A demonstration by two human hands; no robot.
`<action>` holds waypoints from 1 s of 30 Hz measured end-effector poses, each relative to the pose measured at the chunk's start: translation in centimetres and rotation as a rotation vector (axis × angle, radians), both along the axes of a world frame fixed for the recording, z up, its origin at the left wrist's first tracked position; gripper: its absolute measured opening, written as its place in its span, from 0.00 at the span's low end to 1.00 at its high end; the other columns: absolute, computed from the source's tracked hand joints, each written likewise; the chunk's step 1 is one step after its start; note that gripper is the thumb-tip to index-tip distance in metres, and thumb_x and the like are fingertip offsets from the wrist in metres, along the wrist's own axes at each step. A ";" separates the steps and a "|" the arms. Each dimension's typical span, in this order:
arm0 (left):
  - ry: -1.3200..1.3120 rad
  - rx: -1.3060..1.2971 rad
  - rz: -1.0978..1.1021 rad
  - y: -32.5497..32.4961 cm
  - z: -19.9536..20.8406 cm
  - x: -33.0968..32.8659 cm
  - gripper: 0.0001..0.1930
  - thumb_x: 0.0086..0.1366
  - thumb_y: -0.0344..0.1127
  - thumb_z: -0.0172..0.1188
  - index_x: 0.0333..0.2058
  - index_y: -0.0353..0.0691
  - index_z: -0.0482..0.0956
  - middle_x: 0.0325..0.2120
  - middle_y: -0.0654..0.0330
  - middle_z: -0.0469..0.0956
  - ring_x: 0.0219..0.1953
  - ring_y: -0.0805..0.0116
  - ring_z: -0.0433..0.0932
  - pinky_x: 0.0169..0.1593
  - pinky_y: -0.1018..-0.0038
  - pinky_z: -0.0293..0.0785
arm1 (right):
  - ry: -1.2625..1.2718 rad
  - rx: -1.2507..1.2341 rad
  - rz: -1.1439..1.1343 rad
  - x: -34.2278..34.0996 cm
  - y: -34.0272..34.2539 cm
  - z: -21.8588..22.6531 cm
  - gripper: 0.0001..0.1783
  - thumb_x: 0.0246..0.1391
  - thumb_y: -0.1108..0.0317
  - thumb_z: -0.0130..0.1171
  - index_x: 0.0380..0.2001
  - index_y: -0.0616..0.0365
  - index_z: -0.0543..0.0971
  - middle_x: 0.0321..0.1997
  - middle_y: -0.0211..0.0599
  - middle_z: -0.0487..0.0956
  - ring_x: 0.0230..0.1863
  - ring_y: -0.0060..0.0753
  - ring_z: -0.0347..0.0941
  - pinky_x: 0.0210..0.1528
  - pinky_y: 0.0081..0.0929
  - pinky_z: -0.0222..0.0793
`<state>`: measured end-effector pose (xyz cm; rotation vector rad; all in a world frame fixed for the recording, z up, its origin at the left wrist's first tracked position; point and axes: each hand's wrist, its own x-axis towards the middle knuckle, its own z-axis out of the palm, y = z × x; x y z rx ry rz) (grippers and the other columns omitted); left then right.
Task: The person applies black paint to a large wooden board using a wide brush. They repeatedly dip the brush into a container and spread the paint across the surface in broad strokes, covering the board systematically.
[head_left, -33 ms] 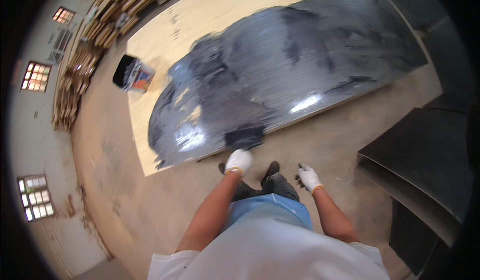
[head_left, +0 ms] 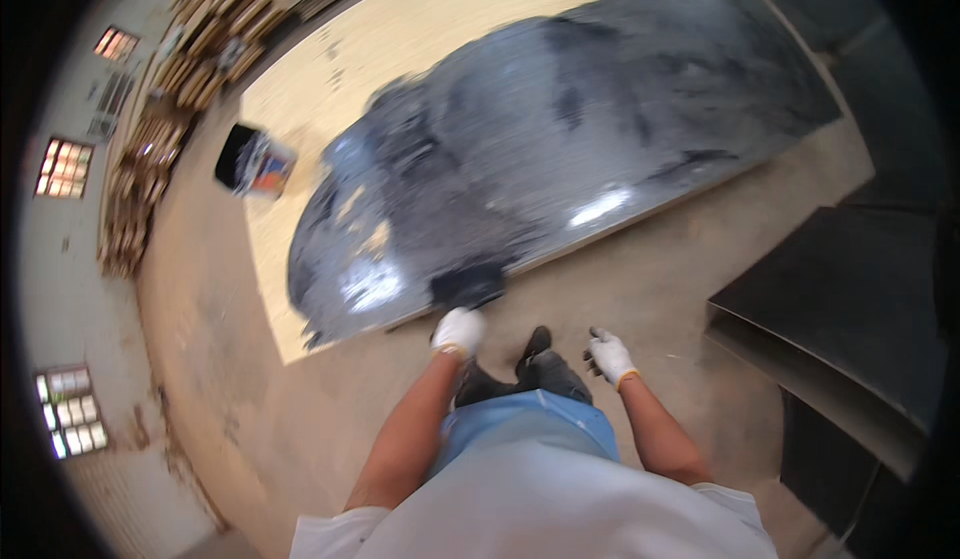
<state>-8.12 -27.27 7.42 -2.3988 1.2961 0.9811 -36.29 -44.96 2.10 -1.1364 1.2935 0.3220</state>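
In my left hand [head_left: 459, 331], gloved in white, is a wide, flat, dark tool like a spreader [head_left: 467, 286]; its handle is hidden by the glove. The tool's blade lies at the near edge of a large pale board [head_left: 272, 277]. A wet, dark grey coating [head_left: 500, 149] covers most of that board, with streaks and a few bare pale patches. My right hand [head_left: 609, 356], in a white glove with dark-stained fingertips, hangs apart from the board over the floor. Its fingers are loosely bent and apart, holding nothing.
A dark-smeared bucket [head_left: 262, 164] stands at the board's left edge. Black sheets [head_left: 830, 309] are stacked to the right. Piled wooden boards [head_left: 140, 189] line the windowed wall at far left. My shoe [head_left: 536, 347] is on the concrete floor close to the board.
My left hand and the spreader have slid a little left along the board's near edge. My right hand keeps nearly the same place. The whole view has shifted slightly.
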 end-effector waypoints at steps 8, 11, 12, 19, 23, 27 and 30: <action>0.059 -0.119 0.104 -4.7 -1.4 1.9 0.09 0.56 0.28 0.62 0.36 0.31 0.84 0.32 0.39 0.83 0.38 0.45 0.85 0.44 0.56 0.81 | 0.028 -0.009 -0.009 -1.9 -1.5 1.8 0.33 0.58 0.67 0.48 0.69 0.59 0.66 0.28 0.39 0.80 0.21 0.30 0.75 0.23 0.31 0.71; 0.046 -0.032 -0.211 -10.7 0.4 4.1 0.11 0.59 0.35 0.61 0.34 0.32 0.84 0.33 0.39 0.83 0.39 0.50 0.85 0.45 0.59 0.81 | 0.031 0.009 -0.109 -3.5 -1.7 1.7 0.33 0.59 0.67 0.47 0.70 0.56 0.65 0.30 0.39 0.82 0.21 0.30 0.75 0.23 0.30 0.72; -0.052 -0.054 -0.445 -10.5 0.1 5.7 0.18 0.64 0.41 0.54 0.35 0.29 0.84 0.38 0.36 0.82 0.45 0.46 0.84 0.50 0.56 0.78 | 0.014 0.021 -0.136 -3.2 -1.6 2.2 0.33 0.59 0.67 0.47 0.70 0.55 0.64 0.31 0.39 0.82 0.21 0.30 0.76 0.23 0.30 0.73; -0.258 -0.006 -0.086 -9.8 -5.6 17.6 0.18 0.67 0.33 0.45 0.42 0.35 0.86 0.44 0.42 0.83 0.49 0.49 0.83 0.51 0.59 0.78 | 0.023 0.007 -0.346 -8.8 -0.3 1.8 0.32 0.60 0.68 0.45 0.69 0.57 0.65 0.29 0.43 0.81 0.20 0.34 0.76 0.22 0.33 0.74; -0.003 -0.121 0.216 -16.7 -3.4 7.1 0.19 0.67 0.38 0.46 0.43 0.37 0.85 0.46 0.44 0.82 0.50 0.46 0.81 0.54 0.57 0.77 | 0.140 0.036 -0.480 -14.1 1.7 1.1 0.33 0.60 0.69 0.45 0.70 0.57 0.64 0.29 0.44 0.81 0.19 0.36 0.76 0.19 0.35 0.74; 0.080 -0.265 0.317 -19.7 -2.2 -0.2 0.23 0.69 0.48 0.47 0.44 0.36 0.84 0.47 0.40 0.80 0.53 0.42 0.79 0.58 0.55 0.73 | 0.153 0.102 -0.405 -13.2 3.9 -0.7 0.33 0.59 0.70 0.45 0.70 0.58 0.63 0.29 0.46 0.81 0.19 0.38 0.77 0.18 0.36 0.74; 0.157 -0.235 0.308 -19.6 -2.6 1.5 0.25 0.70 0.49 0.46 0.43 0.33 0.84 0.46 0.40 0.81 0.53 0.42 0.79 0.57 0.55 0.74 | 0.118 0.116 -0.387 -11.1 4.3 -0.8 0.34 0.59 0.71 0.45 0.71 0.58 0.62 0.30 0.47 0.82 0.19 0.38 0.78 0.18 0.36 0.74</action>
